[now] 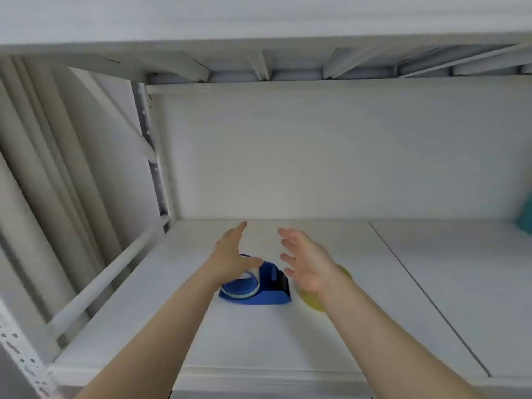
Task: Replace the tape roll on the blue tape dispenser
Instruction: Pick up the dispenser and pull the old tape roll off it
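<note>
The blue tape dispenser [267, 286] sits on the white shelf board [259, 341], lying between my two forearms. A clear tape roll [244, 286] is in its left part. My left hand [230, 254] hovers just above the dispenser's left end, fingers spread and holding nothing. My right hand [305, 263] hangs open to the right of the dispenser, palm turned left. A yellow roll [311, 300] lies on the shelf under my right wrist, mostly hidden by it.
A white back panel [316, 154] closes the shelf behind. A perforated metal upright [149, 156] and a rail [100, 283] bound the left side. A seam [426, 295] splits the board on the right. A teal object [525, 217] shows at the far right edge.
</note>
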